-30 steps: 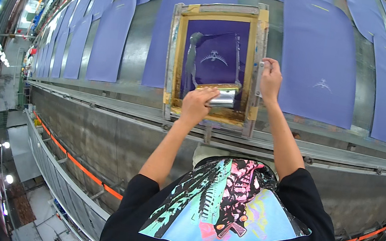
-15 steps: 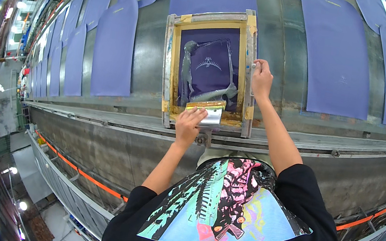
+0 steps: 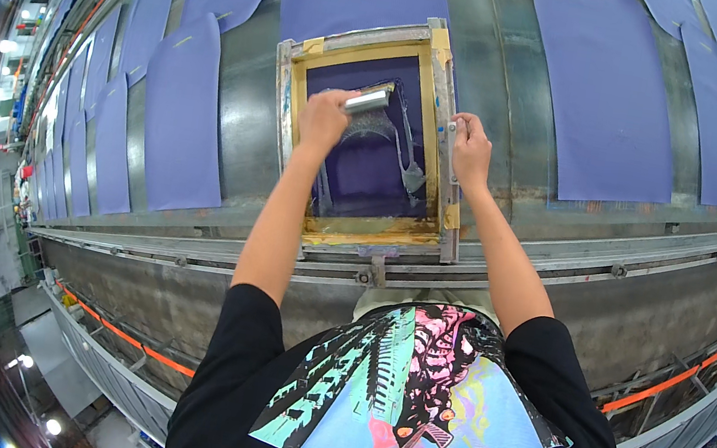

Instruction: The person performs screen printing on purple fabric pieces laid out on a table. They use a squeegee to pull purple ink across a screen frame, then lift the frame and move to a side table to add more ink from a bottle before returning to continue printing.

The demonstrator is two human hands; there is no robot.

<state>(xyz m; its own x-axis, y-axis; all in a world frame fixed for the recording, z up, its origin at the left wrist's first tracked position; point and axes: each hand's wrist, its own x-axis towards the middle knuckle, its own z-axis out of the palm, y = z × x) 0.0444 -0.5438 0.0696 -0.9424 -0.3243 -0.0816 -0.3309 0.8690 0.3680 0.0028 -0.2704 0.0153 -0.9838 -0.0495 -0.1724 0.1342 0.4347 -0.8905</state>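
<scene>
A screen printing frame [image 3: 445,89] lies over a blue-purple fabric piece on the long metal table, its mesh [image 3: 363,192] dark purple. My left hand [image 3: 325,124] grips a squeegee [image 3: 367,101] with a pale metallic handle, near the far part of the mesh. Grey ink [image 3: 411,177] streaks down the mesh's right side, and a thin arc of it curves below the squeegee. My right hand [image 3: 471,153] is closed at the frame's right edge, fingers bent around it. My left hand and the squeegee hide part of the mesh.
Blue-purple fabric pieces lie along the table [image 3: 518,146] on both sides, among them one at left [image 3: 184,119] and a large one at right [image 3: 617,105]. A metal rail [image 3: 576,257] runs along the table's near edge. An orange strip [image 3: 689,366] follows the walkway's side.
My left hand has pushed the squeegee from the near end of the mesh to its far part, spreading the ink. The view has shifted slightly; my right hand stays by the frame's right edge.
</scene>
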